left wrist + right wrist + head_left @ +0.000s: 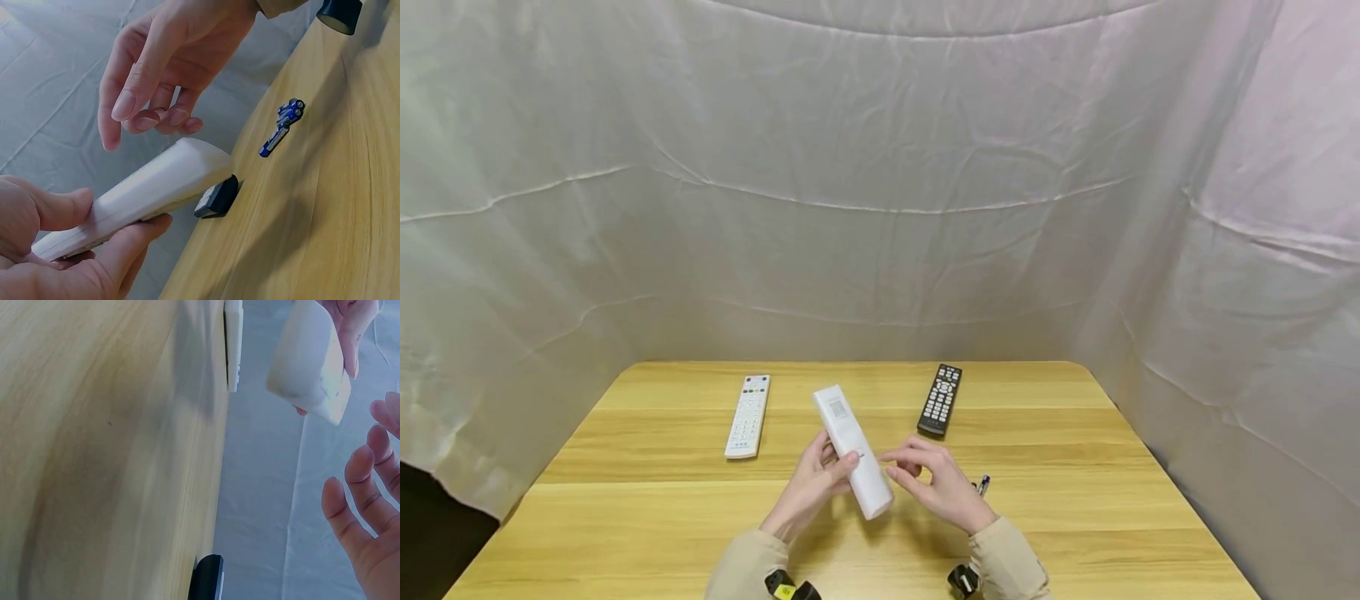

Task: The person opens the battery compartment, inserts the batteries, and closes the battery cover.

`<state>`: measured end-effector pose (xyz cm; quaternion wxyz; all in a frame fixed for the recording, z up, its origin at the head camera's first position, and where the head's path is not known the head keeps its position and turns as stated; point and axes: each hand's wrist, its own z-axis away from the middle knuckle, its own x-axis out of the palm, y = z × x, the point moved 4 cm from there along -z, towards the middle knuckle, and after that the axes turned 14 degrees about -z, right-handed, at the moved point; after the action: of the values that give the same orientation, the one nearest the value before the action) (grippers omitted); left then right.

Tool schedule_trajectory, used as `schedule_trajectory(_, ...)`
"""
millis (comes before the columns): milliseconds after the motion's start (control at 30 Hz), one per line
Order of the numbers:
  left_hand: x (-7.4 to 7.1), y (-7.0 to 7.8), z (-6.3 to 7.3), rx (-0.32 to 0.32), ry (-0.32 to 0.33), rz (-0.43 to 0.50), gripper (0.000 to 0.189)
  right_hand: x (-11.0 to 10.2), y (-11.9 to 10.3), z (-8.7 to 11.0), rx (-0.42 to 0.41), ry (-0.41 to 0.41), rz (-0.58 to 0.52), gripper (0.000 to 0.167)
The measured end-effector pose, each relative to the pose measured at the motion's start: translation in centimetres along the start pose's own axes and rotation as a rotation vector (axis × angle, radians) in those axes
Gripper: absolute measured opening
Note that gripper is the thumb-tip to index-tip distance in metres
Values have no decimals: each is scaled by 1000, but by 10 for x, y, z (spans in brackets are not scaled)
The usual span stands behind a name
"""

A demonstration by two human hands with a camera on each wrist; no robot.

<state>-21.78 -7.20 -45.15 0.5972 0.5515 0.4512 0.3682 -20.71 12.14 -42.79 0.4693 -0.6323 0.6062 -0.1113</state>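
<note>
One left hand (812, 485) pinches white remote (852, 437) above near half of table (1075, 508); right hand (943, 490), fingers loosely spread, just beside it. Batteries (984, 483) near right hand; second remote (748, 417) left; black remote (940, 402) toward far edge. Right edge well apart.

Your head view looks forward and down across the table (1090, 500); your wrist views, much nearer and tipped sideways (note the slant), share the held remote (156, 181).

Held remote (848, 432): white, grey label (838, 408). Flat remote (748, 417): white. Third remote (941, 402): black, white keys (937, 410). Batteries (272, 145): blue. Worktop (1097, 517): yellow-tan, streaked woodgrain. Curtain (880, 258): grey.
</note>
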Motion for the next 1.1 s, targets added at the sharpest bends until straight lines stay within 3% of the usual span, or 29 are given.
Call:
schedule_trajectory(333, 1, -2, 1, -45, 77, -43, 52, 0, -1, 0, 15, -3, -5, 19)
schedule_trajectory(800, 1, -7, 0, -70, 125, -65, 48, 0, 4, 2, 3, -7, 1, 18)
schedule_trajectory(1100, -1, -6, 0, -77, 224, -78, 40, 1, 2, 1, -8, 0, 17, 18)
